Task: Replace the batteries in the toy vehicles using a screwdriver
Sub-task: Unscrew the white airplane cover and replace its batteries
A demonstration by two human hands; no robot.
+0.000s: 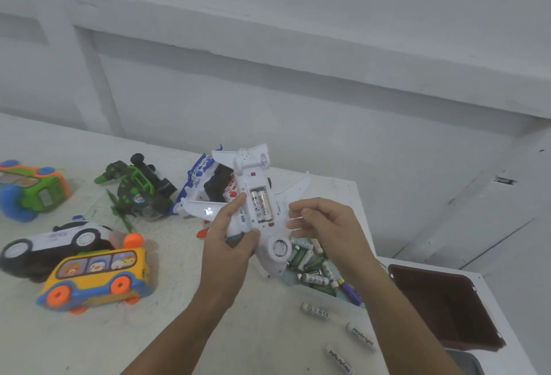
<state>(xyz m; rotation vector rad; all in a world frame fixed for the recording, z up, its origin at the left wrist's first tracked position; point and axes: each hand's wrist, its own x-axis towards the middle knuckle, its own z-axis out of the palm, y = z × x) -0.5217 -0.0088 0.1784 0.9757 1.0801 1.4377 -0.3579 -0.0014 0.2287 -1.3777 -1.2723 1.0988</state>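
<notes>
Batteries come first: three loose batteries (pixel 316 311) lie on the white worktop (pixel 268 339) nearest the viewer, to the right of the person's forearms. To their right sits a dark brown tray (pixel 441 306). A little further off, partly under the right wrist, a heap of batteries (pixel 313 270) is piled up, with a blue-handled tool (pixel 351 294) resting at its near edge.

Above that heap both hands are raised. The left hand (pixel 229 243) grips a white toy plane (pixel 259 225) around its body, thumb on top, holding it belly up in the air. The plane's battery compartment is uncovered and shows two fitted batteries (pixel 261 204) lying side by side. The right hand (pixel 325 225) is just beside the plane's right wing, fingers curled toward it. Its fingertips are blurred, so it is unclear whether they pinch anything.

On the left of the worktop stand a yellow bus (pixel 95 279) with orange wheels and, just behind it, a black and white police car (pixel 56 243). Further back are a green and orange car (pixel 29 189), a dark green toy (pixel 140 192) on its side, and a blue and white toy (pixel 199 180) partly hidden by the plane. A pale wall (pixel 298 46) rises behind.
</notes>
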